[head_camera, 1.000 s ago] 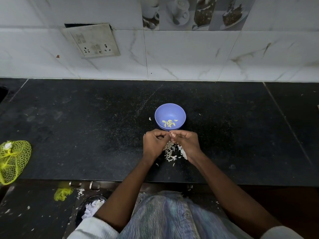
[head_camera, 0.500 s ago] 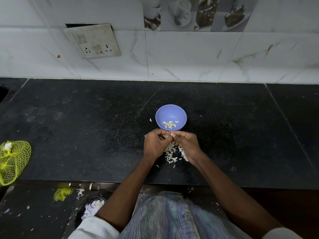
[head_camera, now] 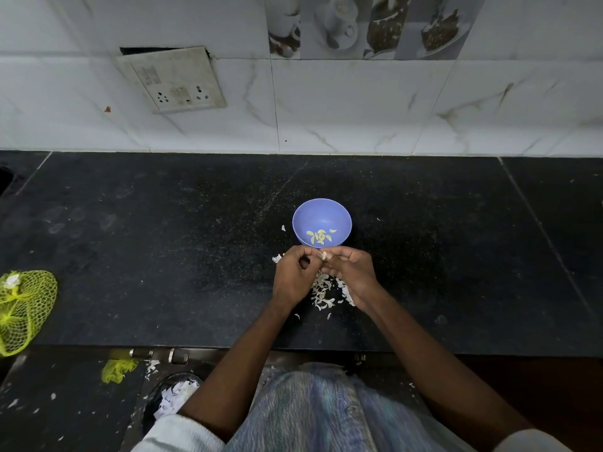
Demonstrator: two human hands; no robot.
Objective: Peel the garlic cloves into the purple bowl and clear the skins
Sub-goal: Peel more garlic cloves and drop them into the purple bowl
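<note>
**Inspector:** Nearest the body?

**Assistant:** A pile of white papery garlic skins on the black speckled stone counter, lying under and between the wrists.

**Inspector:** The hands?

**Assistant:** The left hand and right hand meet fingertip to fingertip just above the pile. Both are curled, pinching one small pale garlic clove between them.

**Inspector:** Beyond that?

**Assistant:** The round purple plastic bowl stands just beyond the fingertips, with several peeled yellowish cloves inside.

**Inspector:** Elsewhere?

**Assistant:** A yellow mesh net bag at the counter's left edge, well apart. A white switch-and-socket plate on the marble-tiled wall behind.
</note>
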